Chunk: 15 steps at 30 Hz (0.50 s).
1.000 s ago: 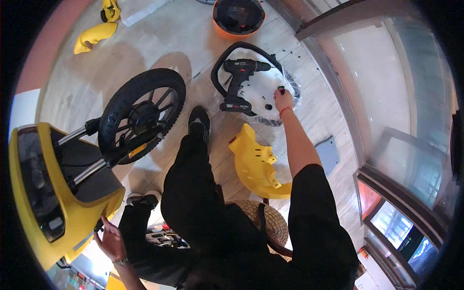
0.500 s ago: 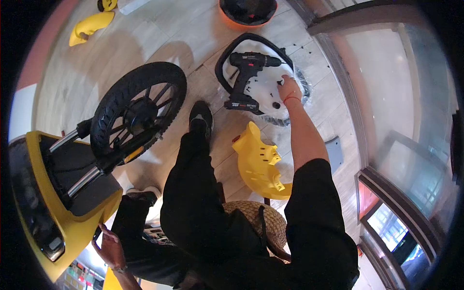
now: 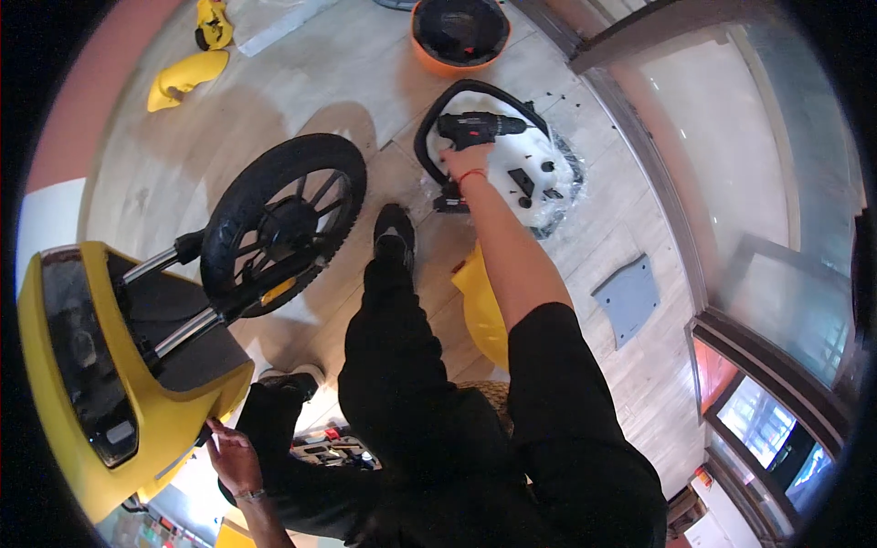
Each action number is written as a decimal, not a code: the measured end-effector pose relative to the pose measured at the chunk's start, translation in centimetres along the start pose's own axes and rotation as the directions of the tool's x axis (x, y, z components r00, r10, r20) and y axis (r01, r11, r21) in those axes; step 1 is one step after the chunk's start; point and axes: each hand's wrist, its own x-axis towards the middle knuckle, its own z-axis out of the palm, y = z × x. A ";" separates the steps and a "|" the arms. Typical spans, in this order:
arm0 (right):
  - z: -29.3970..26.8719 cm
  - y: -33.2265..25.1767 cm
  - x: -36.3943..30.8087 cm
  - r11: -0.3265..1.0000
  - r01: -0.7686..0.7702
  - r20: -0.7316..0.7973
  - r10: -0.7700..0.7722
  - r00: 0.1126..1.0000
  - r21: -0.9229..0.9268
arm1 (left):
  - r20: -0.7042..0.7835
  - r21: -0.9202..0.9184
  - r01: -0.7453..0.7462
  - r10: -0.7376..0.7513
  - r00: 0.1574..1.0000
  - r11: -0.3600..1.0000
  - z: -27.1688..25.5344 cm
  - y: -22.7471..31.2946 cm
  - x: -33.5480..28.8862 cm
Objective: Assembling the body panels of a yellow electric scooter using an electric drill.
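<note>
My right hand is closed round the grip of a black cordless drill, hiding most of the grip. The drill lies on a white padded piece with a black rim, with small dark parts on it. At lower left, my left hand is at the lower edge of a yellow scooter body, fingers bent and pressed together near a small dark piece. What they hold is hard to make out. A black spoked wheel sits on the body's silver fork tubes.
A yellow curved panel lies partly under my right arm, with a grey plate to its right. An orange-rimmed black bowl-shaped thing stands at the far side. Yellow parts lie far left. A dark-framed glass door borders the right.
My right hand has moved left from the small parts on the white piece to the drill's grip and closed round it. My left hand stays at the yellow body. The view has shifted slightly.
</note>
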 end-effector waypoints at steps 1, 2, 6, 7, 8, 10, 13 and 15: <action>0.5 0.8 1.4 0.995 -0.045 -0.143 0.032 0.989 -0.088 | 0.026 -0.006 0.025 -0.025 0.999 1.000 0.3 -0.6 0.6; 1.1 0.2 0.9 0.994 -0.106 -0.084 0.105 0.991 -0.011 | 0.026 0.014 0.008 -0.008 1.000 1.000 0.3 -0.2 -0.3; 0.0 -1.1 -1.3 0.983 0.038 0.204 0.000 0.979 -0.181 | 0.002 0.087 -0.061 0.061 0.998 0.994 -0.6 1.0 -2.1; -1.0 -1.8 -2.7 0.957 0.160 0.267 -0.093 0.959 -0.242 | -0.016 0.092 -0.077 0.079 0.997 0.993 -0.7 1.0 -2.3; -2.0 -1.5 -3.6 0.942 -0.169 0.066 0.156 0.986 0.289 | 0.102 0.107 0.001 -0.012 0.995 0.994 -0.8 0.7 -1.6; -5.5 -1.6 -4.9 0.899 -0.096 0.134 0.042 0.990 0.428 | 0.123 0.127 0.042 -0.058 0.991 0.991 -1.0 0.4 -1.3; -13.7 -5.0 -10.1 0.806 0.077 0.079 -0.152 0.985 0.588 | 0.018 0.134 0.008 -0.011 1.000 0.991 -0.7 -0.6 -1.0; -19.6 -7.3 -13.8 0.635 0.154 0.119 -0.365 0.923 0.757 | 0.144 0.125 0.070 -0.087 0.986 0.990 -1.4 -0.5 -0.5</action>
